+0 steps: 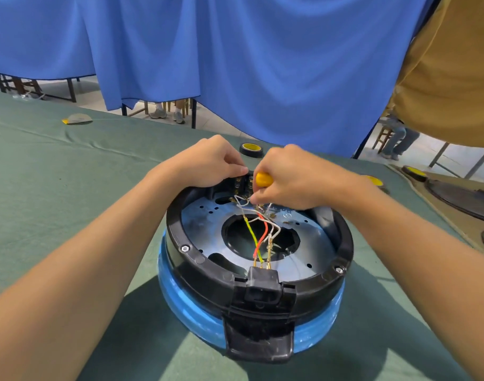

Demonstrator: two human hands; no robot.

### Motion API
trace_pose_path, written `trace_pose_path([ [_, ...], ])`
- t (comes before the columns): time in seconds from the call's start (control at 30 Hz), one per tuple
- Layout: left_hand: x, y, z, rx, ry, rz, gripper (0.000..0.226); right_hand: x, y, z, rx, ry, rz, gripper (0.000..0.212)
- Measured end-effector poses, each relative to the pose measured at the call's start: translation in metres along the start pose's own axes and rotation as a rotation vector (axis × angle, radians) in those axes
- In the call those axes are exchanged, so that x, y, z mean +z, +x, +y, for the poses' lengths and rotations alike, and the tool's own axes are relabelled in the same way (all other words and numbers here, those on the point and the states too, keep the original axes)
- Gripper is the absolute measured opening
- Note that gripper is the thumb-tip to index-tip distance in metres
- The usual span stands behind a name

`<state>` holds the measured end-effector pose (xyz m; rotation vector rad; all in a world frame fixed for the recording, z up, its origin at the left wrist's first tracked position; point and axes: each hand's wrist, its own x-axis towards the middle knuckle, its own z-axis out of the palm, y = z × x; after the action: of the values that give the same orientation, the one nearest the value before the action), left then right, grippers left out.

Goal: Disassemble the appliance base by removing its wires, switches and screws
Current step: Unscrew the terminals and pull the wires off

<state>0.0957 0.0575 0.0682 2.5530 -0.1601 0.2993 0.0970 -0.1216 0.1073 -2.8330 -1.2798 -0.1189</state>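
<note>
A round appliance base with a black rim and blue underside lies upside down on the green cloth. Inside it, a metal plate carries red, green-yellow and white wires running to a black socket block at the near rim. My left hand grips the far rim by the switch block, fingers curled over it. My right hand holds a yellow-handled screwdriver, its tip hidden among the wires at the far side.
A black-and-yellow tape roll lies just beyond my hands. More tape rolls and dark appliance parts sit at the right. A blue curtain hangs behind the table. A person in a tan shirt stands at the right.
</note>
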Motion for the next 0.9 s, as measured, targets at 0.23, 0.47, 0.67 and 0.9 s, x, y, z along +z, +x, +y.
trace_pose_path([
  [0.23, 0.002, -0.001, -0.003, 0.005, -0.048, 0.0, 0.017, 0.017, 0.002, 0.0, 0.077, 0.074, 0.018, 0.037],
  [0.47, 0.002, -0.001, -0.003, 0.017, -0.08, 0.012, 0.021, 0.002, 0.001, 0.001, 0.121, 0.206, 0.271, 0.032],
  [0.67, 0.003, -0.003, -0.003, -0.002, -0.099, 0.013, 0.011, -0.006, -0.008, 0.008, 0.066, 0.078, 0.641, 0.022],
  [0.9, 0.001, -0.006, -0.001, -0.027, -0.089, -0.009, 0.012, 0.0, -0.029, 0.025, -0.01, -0.247, 0.869, 0.015],
])
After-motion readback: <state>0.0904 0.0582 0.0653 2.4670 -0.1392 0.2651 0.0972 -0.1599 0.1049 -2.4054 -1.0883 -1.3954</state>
